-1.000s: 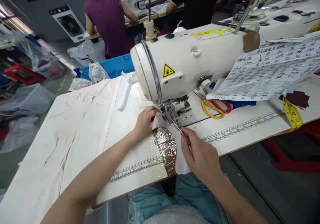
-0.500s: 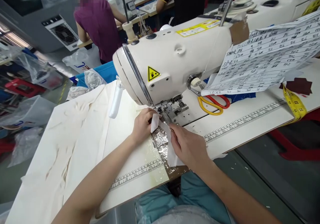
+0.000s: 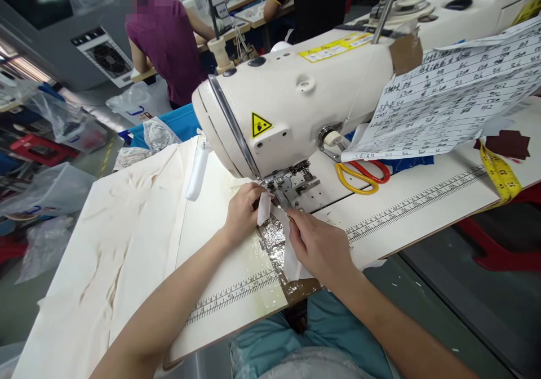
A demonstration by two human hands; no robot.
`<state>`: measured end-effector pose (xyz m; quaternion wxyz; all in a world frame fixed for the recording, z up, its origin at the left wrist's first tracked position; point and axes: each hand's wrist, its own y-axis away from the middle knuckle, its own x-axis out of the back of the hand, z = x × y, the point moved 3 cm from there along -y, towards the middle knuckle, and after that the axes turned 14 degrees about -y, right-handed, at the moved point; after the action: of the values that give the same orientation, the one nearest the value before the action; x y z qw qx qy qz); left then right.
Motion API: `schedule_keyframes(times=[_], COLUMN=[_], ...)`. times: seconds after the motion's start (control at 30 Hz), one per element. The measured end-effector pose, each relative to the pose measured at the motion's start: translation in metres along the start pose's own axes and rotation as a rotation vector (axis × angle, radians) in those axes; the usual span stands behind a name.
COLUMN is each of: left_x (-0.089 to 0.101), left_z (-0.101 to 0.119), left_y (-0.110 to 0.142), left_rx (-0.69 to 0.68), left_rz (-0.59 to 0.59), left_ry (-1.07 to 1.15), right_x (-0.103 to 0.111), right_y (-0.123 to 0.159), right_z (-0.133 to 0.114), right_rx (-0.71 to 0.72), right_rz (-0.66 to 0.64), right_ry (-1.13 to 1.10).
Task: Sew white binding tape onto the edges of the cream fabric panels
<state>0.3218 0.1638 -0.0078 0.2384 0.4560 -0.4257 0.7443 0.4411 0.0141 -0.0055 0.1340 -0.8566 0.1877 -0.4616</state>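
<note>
A white sewing machine point(image 3: 296, 97) stands over the table, its needle and presser-foot area point(image 3: 291, 184) just beyond my fingertips. My left hand point(image 3: 243, 213) is closed at the left of the presser foot, its fingers pinching a white fabric strip point(image 3: 291, 258) by the upper, folded-over part. From there the strip runs down toward me over a shiny, film-covered plate point(image 3: 274, 238). My right hand point(image 3: 323, 246) is closed on the strip, right of the foot, with thumb and forefinger together. A slim metal part lies by its fingertips; whether I hold it cannot be seen.
Yellow-and-red-handled scissors point(image 3: 359, 177) lie right of the needle area, below a handwritten sheet point(image 3: 448, 97). A yellow tape measure point(image 3: 501, 173) hangs over the table edge. Cream fabric pieces point(image 3: 114, 238) cover the left side. Two people sit working beyond the machine.
Both hands stay at the presser foot with the strip in nearly the same place. The whole view has shifted very slightly.
</note>
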Motion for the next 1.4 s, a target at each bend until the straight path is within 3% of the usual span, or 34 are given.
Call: schedule_keyframes(times=[0.3, 0.6, 0.87, 1.03, 1.17, 1.3, 1.4], left_x=[-0.001, -0.001, 0.003, 0.010, 0.014, 0.011, 0.008], left_z=[0.004, -0.001, 0.010, 0.016, 0.020, 0.032, 0.043], left_y=[-0.003, -0.002, -0.002, -0.002, 0.004, 0.009, 0.012], left_rx=[0.018, 0.102, -0.160, -0.309, -0.329, -0.240, -0.178], left_rz=[-0.003, 0.015, 0.167, 0.097, 0.019, -0.055, -0.077], left_ry=[-0.054, 0.117, -0.131, -0.177, -0.179, -0.287, -0.364], right_x=[0.001, 0.001, 0.001, 0.003, 0.019, 0.040, 0.053], right_y=[0.001, 0.002, -0.001, 0.003, 0.025, 0.064, 0.092], right_z=[-0.002, -0.001, -0.003, -0.006, -0.007, -0.004, -0.002], right_rx=[0.055, 0.055, 0.063, 0.092, 0.073, -0.041, -0.065], right_rz=[0.034, 0.086, 0.079, 0.110, 0.096, -0.076, -0.113], right_ry=[0.039, 0.025, 0.100, 0.118, -0.021, -0.356, -0.442])
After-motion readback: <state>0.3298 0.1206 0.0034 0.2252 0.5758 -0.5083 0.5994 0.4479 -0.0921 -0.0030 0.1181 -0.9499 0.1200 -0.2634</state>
